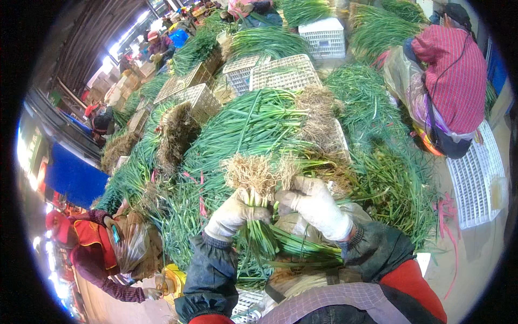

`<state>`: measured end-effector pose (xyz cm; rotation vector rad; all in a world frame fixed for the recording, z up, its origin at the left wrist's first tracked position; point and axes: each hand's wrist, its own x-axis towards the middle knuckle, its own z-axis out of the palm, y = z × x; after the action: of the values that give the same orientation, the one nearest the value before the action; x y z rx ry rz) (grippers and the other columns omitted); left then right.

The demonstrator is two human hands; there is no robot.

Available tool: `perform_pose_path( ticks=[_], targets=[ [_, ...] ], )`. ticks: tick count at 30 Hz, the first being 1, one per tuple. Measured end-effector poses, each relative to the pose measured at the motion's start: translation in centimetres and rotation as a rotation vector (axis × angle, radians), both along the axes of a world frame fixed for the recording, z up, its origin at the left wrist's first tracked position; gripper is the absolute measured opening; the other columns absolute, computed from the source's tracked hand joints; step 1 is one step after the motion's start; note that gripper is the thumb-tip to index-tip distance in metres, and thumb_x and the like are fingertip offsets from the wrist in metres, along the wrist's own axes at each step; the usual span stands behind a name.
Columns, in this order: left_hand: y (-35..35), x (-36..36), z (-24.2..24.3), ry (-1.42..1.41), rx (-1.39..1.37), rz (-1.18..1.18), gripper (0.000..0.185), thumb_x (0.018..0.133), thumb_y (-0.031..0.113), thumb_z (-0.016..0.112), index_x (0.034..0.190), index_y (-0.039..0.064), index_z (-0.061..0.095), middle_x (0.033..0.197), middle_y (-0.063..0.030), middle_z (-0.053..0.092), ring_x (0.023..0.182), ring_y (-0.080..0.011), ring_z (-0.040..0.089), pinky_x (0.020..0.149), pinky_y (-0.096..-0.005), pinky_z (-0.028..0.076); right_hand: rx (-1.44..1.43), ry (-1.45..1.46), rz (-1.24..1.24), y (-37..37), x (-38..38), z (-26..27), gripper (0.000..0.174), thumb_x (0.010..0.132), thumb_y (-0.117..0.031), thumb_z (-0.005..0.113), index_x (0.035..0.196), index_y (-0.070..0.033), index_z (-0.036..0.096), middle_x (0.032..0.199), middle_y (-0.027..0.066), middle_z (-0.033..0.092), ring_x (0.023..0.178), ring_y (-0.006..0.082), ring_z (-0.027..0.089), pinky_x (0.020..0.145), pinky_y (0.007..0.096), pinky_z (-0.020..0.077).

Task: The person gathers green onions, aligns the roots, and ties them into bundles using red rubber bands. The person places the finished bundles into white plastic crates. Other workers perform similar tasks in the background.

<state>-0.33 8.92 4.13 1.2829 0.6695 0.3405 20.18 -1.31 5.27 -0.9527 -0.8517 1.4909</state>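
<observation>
My left hand (238, 215), in a whitish work glove, is closed round a bunch of green onions (259, 239) just below their pale, stringy roots (251, 172). The leaves hang down from the fist towards my lap. Close on its right, my gloved right hand (317, 204) pinches a smaller clump of green onions by the root end (286, 170), its leaves trailing below the hand. Beyond both hands lies a large heap of green onions (251, 121), leaves to the left and roots (317, 117) to the right.
Loose leaves (388, 186) are piled on the right. Plastic crates (283, 73) stand behind the heap; a white crate (475, 182) lies at the right. A person in a red checked top (453, 77) sits at upper right, and another in a red vest (95, 243) is at lower left. Pink ties (447, 210) lie nearby.
</observation>
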Motion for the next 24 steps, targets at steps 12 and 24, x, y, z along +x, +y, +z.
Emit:
perform_pose_path(
  ticks=[12, 24],
  targets=[
    [-2.7, 1.4, -0.3, 0.041, 0.046, 0.126, 0.065, 0.065, -0.008, 0.078, 0.126, 0.004, 0.060, 0.113, -0.0042, 0.067, 0.104, -0.0212, 0.064, 0.093, -0.0336, 0.051, 0.094, -0.285, -0.093, -0.1, 0.5, -1.6, 0.025, 0.092, -0.024, 0.072, 0.104, -0.002, 0.070, 0.087, 0.0052, 0.071, 0.078, 0.0094, 0.063, 0.070, 0.0278, 0.0528],
    [-1.8, 0.9, -0.6, 0.107, -0.017, -0.016, 0.069, 0.062, -0.011, 0.076, 0.128, 0.001, 0.057, 0.116, -0.0056, 0.065, 0.107, -0.0202, 0.062, 0.094, -0.0349, 0.050, 0.202, -0.351, 0.179, 2.8, 4.5, -1.6, 0.028, 0.093, -0.011, 0.064, 0.118, 0.001, 0.066, 0.100, 0.0077, 0.072, 0.089, 0.0108, 0.063, 0.080, 0.0283, 0.0517]
  ],
)
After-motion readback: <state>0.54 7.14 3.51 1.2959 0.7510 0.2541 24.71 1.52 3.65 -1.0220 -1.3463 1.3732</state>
